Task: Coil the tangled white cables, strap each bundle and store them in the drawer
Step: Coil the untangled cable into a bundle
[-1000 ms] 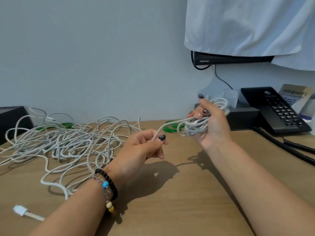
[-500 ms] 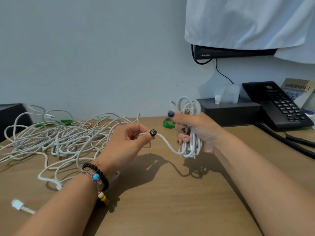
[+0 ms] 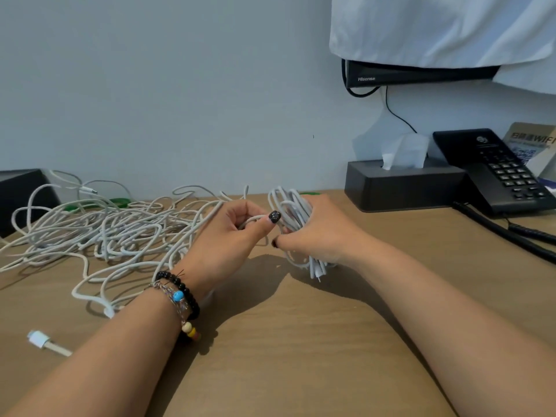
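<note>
My right hand [image 3: 319,236] grips a coiled bundle of white cable [image 3: 290,206], held upright just above the wooden desk [image 3: 301,341], its loops showing above and below the fingers. My left hand [image 3: 231,236] pinches the free strand of that cable between thumb and fingers, right beside the bundle. The strand leads left into a tangled pile of white cables [image 3: 105,230] spread over the desk's left half. Green straps [image 3: 118,202] lie behind the pile by the wall. No drawer is in view.
A white plug end [image 3: 39,338] lies at the near left. A black box [image 3: 21,197] stands at the far left. At the back right are a black tissue box [image 3: 403,185], a black phone [image 3: 493,167] with its cord [image 3: 511,233], and a cloth-covered monitor [image 3: 421,73].
My right hand has lowered and turned the bundle upright toward the desk. My left hand has moved right, closing the gap until it is against the bundle.
</note>
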A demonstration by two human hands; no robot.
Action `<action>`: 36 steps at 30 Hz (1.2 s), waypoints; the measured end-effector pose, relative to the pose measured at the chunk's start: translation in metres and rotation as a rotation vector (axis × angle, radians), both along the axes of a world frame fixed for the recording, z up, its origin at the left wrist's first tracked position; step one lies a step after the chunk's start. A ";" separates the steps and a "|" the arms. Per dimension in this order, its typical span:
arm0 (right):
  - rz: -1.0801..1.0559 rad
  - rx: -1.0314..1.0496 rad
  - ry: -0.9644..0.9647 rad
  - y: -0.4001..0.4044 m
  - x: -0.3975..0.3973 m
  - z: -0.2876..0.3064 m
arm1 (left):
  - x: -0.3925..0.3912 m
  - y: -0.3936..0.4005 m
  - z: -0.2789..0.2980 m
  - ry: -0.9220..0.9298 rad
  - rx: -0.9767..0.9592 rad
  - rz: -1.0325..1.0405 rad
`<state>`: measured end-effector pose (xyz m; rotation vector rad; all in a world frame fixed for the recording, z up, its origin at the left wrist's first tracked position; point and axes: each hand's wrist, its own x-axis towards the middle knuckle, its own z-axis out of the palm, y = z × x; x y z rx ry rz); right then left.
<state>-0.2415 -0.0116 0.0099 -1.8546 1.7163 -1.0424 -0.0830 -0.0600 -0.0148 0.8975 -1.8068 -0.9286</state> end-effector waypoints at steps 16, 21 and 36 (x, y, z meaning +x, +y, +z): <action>-0.329 -0.284 -0.769 -0.013 -0.031 0.008 | 0.005 0.003 0.008 -0.137 -0.271 0.054; 0.028 -0.029 -1.003 -0.008 -0.020 0.002 | 0.004 0.000 0.007 0.094 -0.132 0.059; 0.564 0.267 -0.968 -0.009 -0.019 -0.007 | 0.000 0.006 0.004 -0.013 -0.128 -0.138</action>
